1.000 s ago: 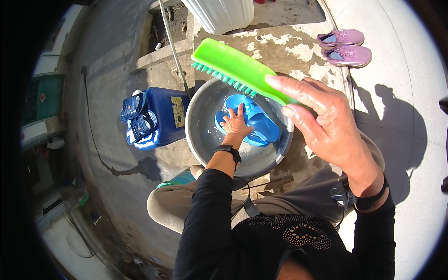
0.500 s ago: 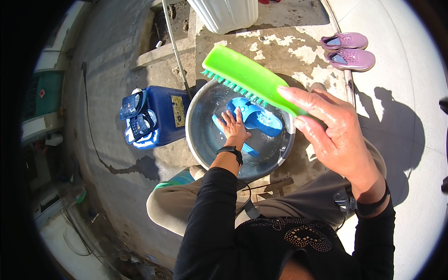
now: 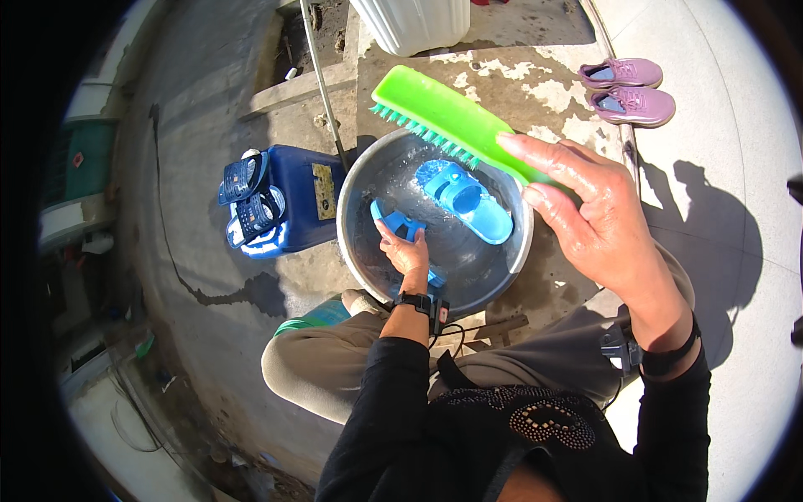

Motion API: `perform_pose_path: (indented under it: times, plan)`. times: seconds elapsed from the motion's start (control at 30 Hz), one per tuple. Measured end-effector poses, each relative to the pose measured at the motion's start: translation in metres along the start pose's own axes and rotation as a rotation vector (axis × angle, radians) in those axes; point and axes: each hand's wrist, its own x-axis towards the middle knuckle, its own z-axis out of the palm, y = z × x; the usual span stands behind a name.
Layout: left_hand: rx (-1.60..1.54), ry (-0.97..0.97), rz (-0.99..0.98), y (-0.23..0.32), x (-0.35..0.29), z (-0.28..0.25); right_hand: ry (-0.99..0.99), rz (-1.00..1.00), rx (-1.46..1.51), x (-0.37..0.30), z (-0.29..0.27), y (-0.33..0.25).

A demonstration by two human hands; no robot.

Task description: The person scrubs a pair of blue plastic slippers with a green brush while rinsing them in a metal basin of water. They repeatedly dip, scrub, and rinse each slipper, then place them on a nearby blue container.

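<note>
My right hand (image 3: 590, 205) grips the end of a bright green scrub brush (image 3: 452, 117), held up over the basin with its teal bristles facing down. Inside the round grey basin (image 3: 350, 238), which holds some water, my left hand (image 3: 408, 253) is closed around a blue slipper (image 3: 410, 224); the hand and wrist cover its middle. A second blue slipper (image 3: 487, 219) lies apart from it, sole down, toward the basin's right side, wet and with some suds at its far end.
Left of the basin a blue plastic jug (image 3: 299, 188) lies with a pair of dark slippers (image 3: 255, 205) on top. Pink shoes (image 3: 633, 105) stand on the pale paving at right. A white bucket (image 3: 414, 25) and a thin pole (image 3: 322, 84) are beyond the basin.
My left hand has gone from spread fingers over the slippers to closing on one, which is now at the basin's left. The other slipper lies uncovered. The brush stays raised.
</note>
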Motion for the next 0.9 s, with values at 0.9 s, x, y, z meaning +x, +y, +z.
perform_pose_path:
  times: [0.9]
  plan:
    - [-0.627, -0.332, -0.592, -0.048, 0.026, 0.052, -0.073, 0.015, -0.079, 0.003, 0.01, 0.0]
